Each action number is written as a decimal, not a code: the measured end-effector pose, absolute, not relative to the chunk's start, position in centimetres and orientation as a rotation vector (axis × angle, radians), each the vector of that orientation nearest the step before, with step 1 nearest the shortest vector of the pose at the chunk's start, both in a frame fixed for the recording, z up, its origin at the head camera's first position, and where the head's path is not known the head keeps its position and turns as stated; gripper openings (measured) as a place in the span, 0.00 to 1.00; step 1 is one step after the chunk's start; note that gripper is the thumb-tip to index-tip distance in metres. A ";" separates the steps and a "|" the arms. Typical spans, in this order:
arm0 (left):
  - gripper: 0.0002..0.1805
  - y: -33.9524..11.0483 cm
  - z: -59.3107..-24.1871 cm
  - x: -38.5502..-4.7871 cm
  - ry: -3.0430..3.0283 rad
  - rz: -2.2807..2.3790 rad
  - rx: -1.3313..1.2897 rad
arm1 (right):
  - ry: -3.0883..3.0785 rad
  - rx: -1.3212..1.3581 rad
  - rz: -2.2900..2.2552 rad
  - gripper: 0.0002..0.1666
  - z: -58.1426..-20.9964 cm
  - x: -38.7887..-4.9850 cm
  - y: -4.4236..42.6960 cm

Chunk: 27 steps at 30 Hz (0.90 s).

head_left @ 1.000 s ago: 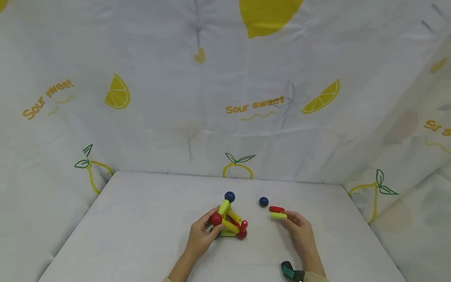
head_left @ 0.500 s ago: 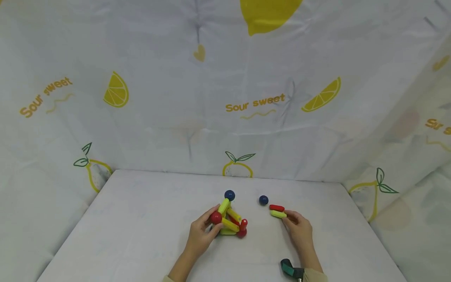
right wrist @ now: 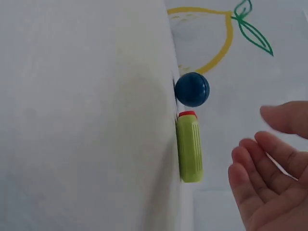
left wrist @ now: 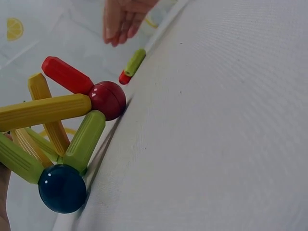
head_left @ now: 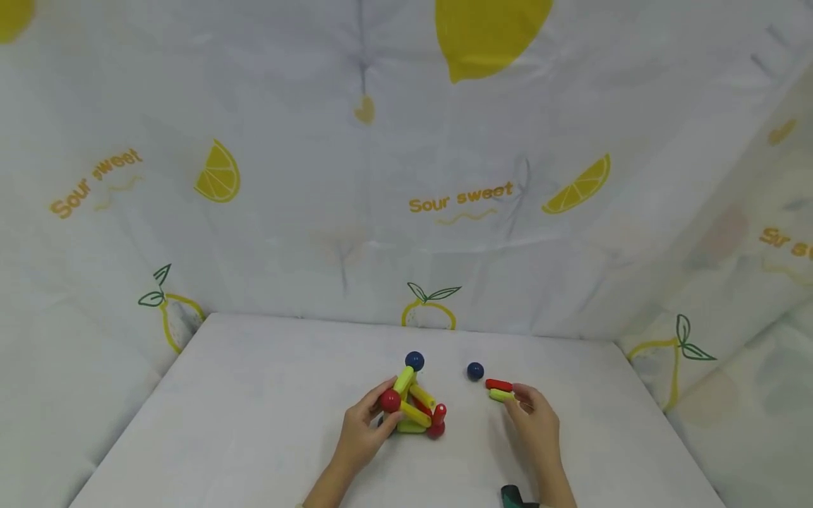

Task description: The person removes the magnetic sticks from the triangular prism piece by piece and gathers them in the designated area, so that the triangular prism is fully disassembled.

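Reading "Sour sweet", orange lettering [head_left: 460, 197] on white cloth [head_left: 305, 141] above far edge of table [head_left: 254, 423]; repeated beyond far left corner; cut short, right.

White table [head_left: 254, 423]; printed white cloth [head_left: 305, 169] behind far edge. Lemon outline [head_left: 429, 317] above mid far edge; second lemon [head_left: 181, 323] beside far-left corner, third lemon [head_left: 657, 370] beside far-right. Orange "Sour sweet" lettering [head_left: 460, 197] higher, above far edge.

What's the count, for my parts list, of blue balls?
3: one blue ball at the far corner of the stick frame, one loose near a red stick, one at the frame's near left corner. More may be hidden.
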<state>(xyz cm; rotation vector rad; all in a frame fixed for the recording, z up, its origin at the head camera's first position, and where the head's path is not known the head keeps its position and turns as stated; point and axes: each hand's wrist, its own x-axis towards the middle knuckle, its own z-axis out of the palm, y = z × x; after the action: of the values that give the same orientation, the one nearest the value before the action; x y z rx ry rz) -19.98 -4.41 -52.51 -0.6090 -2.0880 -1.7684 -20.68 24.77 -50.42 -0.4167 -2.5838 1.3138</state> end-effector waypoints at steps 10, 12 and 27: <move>0.28 -4.3 -52.5 -19.8 -2.095 -1.770 -0.578 | -2.717 0.164 1.657 0.22 -48.7 -19.6 19.0; 0.28 -4.3 -52.5 -19.9 -2.090 -1.771 -0.584 | -2.745 0.226 1.658 0.24 -48.5 -19.6 18.3; 0.27 -4.2 -52.8 -20.0 -2.132 -1.705 -0.582 | -2.755 0.272 1.508 0.13 -49.2 -20.0 17.3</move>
<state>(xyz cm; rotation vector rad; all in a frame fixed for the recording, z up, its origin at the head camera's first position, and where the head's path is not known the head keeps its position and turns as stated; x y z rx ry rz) -19.97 -4.24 -52.76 -0.5824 -2.1318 -1.7049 -20.03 17.30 -49.17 0.2723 -2.7547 1.5080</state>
